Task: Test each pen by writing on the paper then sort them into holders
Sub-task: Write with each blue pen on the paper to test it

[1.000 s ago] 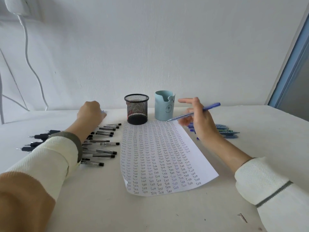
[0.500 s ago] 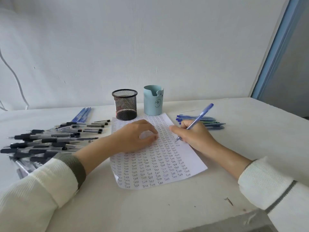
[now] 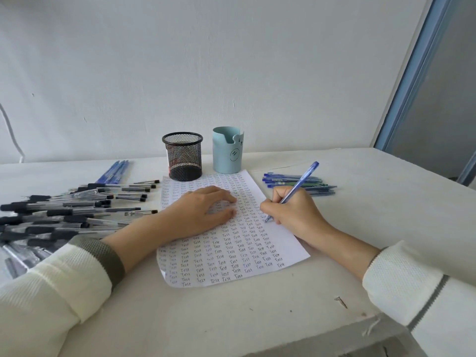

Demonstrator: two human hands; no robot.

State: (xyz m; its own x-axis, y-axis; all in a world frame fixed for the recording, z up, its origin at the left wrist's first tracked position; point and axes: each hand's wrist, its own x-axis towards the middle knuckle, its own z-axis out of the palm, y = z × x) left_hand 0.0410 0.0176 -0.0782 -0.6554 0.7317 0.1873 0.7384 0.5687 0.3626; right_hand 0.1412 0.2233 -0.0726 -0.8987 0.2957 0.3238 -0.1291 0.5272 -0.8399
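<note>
The blue pen (image 3: 296, 189) stood tip-down near the right edge of the paper (image 3: 231, 258), barrel slanting up and away rightward, pinched in our right hand (image 3: 291, 212), the pale blue holder (image 3: 226, 150) ahead and leftward (at the sheet's far edge), while our left hand (image 3: 203, 212) lay flat, fingers relaxed, on the paper.

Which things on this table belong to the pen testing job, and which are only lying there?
Belong to the job:
- blue pen, gripped by the right hand
- paper, pressed flat by the left hand
- black pens, left pile
- blue pens, right pile
- mesh holder, blue holder

Only lying there:
- small nail near the table's front edge
</note>
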